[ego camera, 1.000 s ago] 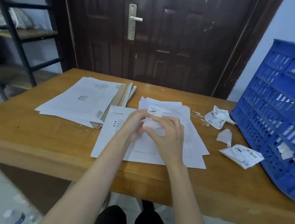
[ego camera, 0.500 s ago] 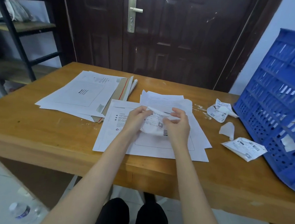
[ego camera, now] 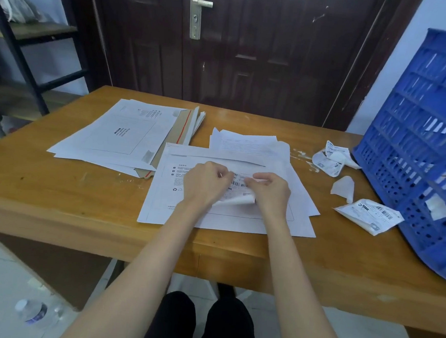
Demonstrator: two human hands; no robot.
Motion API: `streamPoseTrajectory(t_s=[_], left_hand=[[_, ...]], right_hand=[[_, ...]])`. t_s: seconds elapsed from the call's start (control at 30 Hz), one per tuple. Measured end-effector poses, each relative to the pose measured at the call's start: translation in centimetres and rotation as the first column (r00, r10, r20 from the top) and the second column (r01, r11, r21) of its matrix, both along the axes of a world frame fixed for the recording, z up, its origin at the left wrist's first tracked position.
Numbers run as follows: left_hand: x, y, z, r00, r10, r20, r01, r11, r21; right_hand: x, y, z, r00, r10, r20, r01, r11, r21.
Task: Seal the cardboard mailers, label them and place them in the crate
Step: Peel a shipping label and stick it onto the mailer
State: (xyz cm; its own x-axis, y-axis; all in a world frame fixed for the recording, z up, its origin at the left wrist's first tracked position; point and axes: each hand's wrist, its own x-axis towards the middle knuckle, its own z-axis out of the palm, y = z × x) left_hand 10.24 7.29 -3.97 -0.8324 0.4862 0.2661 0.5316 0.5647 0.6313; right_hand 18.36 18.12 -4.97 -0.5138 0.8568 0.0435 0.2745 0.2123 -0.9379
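A: Why are both hands over the mailer (ego camera: 226, 219)?

B: The left hand (ego camera: 204, 184) and right hand (ego camera: 269, 191) pinch a barcoded label (ego camera: 237, 190) with curled fingers, probably peeling its backing so it can stick there.

A: Readable print?

B: Too small. The crate (ego camera: 418, 147) stands right of the mailer, crumpled backings (ego camera: 367, 215) between; more mailers (ego camera: 123, 134) lie stacked to its left.

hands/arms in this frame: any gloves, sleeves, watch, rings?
None visible. Left hand and right hand are bare, no gloves. Both forearms are uncovered right down to the bottom edge of the head view, so no sleeve cuff shows. No watch or bracelet at either wrist; no rings show on the visible fingers.
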Motion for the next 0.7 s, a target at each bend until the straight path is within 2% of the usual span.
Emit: streamPoseTrajectory(t_s=[0.1, 0.2, 0.33, 0.5, 0.7], left_hand=[[-0.1, 0.0, -0.3, 0.996, 0.009, -0.084, -0.014, 0.998, -0.056], [-0.4, 0.0, -0.4, 0.993, 0.003, -0.116, -0.013, 0.996, -0.090], [-1.1, 0.1, -0.5, 0.998, -0.042, -0.052, 0.036, 0.992, -0.119], [-2.0, 0.9, -0.2, 0.998, -0.041, -0.044, 0.033, 0.986, -0.163], [-2.9, 1.8, 0.0, 0.998, -0.044, 0.038, 0.051, 0.976, -0.212]], right_hand=[[0.0, -0.2, -0.1, 0.999, -0.015, 0.033, 0.013, 0.998, 0.060], [0.0, 0.0, 0.3, 0.999, -0.012, 0.035, 0.010, 0.999, 0.046], [-0.2, 0.6, 0.7, 0.999, 0.009, 0.040, -0.009, 1.000, 0.017], [-1.0, 1.3, 0.8, 0.999, 0.004, 0.040, -0.004, 1.000, -0.004], [-1.4, 2.3, 1.6, 0.992, 0.051, 0.117, -0.043, 0.996, -0.075]])
